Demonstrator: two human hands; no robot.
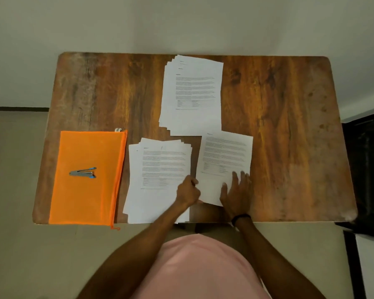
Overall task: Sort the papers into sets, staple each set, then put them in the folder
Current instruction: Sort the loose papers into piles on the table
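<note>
Right hand [238,187] flat, fingers spread, pressing the sheet [225,156] by the table's [289,126] near edge; left hand [188,188] curled between sheet and pile [158,169], hold unclear; slide sheets singly, edges squared; folder [84,201], stapler [83,172] atop, near-left corner.

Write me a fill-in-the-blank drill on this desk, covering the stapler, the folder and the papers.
1. The stapler lies on top of the ____ folder.
2. The papers lie on the table in ____ groups.
3. Seen from the person's seat, the folder lies to the ____ of every group of papers.

Missing words: orange; three; left.
</note>
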